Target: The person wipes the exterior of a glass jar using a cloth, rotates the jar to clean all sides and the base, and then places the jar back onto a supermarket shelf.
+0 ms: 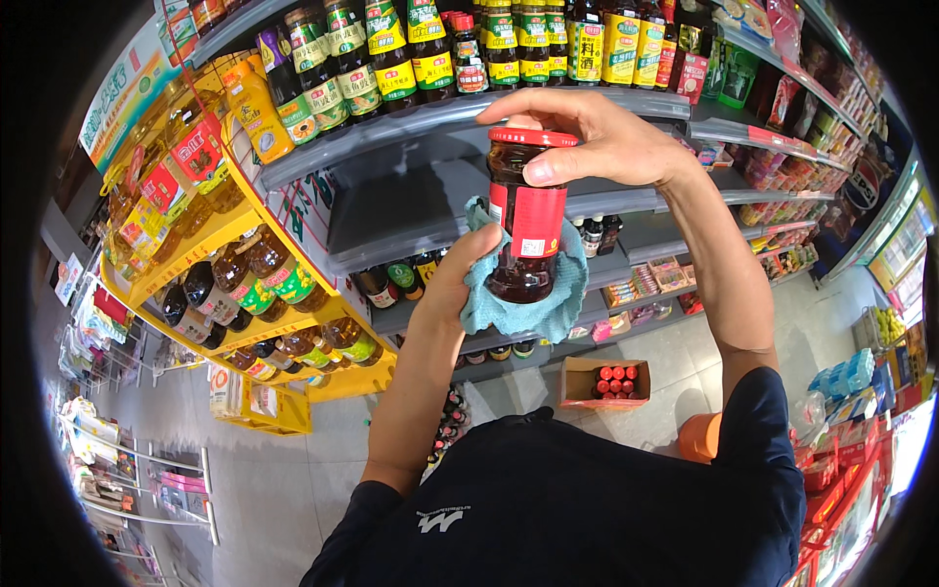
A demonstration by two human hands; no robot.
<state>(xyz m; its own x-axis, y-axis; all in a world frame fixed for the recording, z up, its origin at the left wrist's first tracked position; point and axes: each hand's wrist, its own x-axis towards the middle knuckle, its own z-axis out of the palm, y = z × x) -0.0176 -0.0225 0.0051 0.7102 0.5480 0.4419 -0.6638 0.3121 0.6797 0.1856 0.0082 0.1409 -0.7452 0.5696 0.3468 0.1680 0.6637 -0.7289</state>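
A glass jar with a dark filling, a red lid and a red label [539,220] is held upright before me. My left hand [473,268] holds it low down through a light blue cloth [568,293], which wraps behind and beneath the jar. My right hand [594,143] is at the jar's top, its thumb against the neck just below the lid and its fingers reaching over and behind the lid. Part of the left fingers is hidden by the cloth and jar.
Sauce bottles [433,70] line the upper grey shelf [440,132]. A yellow rack [242,198] with oil bottles stands at left. On the tiled floor are a cardboard box [576,389] of red-capped jars, more bottles [449,425] and an orange stool or bucket [698,438].
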